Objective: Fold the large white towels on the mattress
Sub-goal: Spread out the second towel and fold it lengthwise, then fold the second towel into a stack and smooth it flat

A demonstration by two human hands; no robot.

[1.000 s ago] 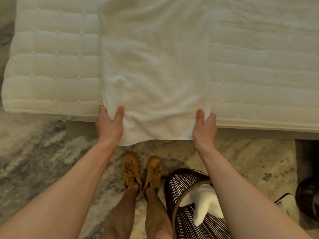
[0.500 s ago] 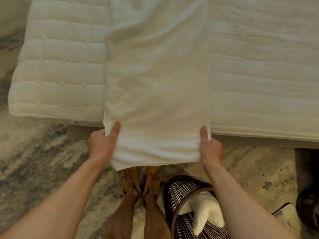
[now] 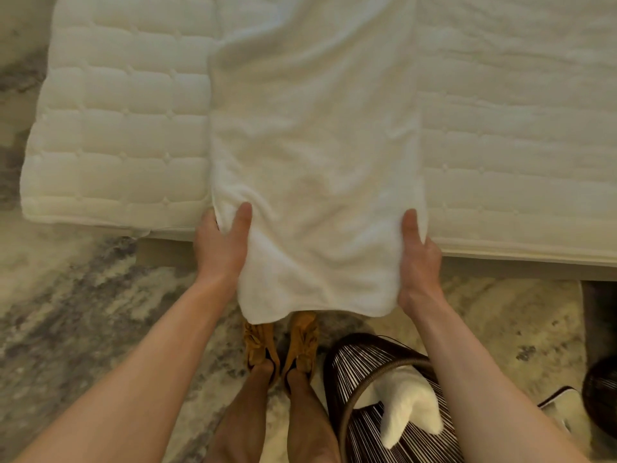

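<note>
We pinch the towel (image 3: 314, 168) at its near corners, left hand (image 3: 222, 247) and right hand (image 3: 417, 262), thumbs on top; it lies along the mattress (image 3: 127, 128), its end hanging over our shoes (image 3: 280, 342). A basket (image 3: 374, 372) holding another towel (image 3: 409, 411) stands beside our right leg.

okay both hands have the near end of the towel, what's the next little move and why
Probably lift the near end and carry it away over the mattress. The left hand and right hand each pinch a side edge of the towel, whose near end hangs off the bed, unfolded.
</note>
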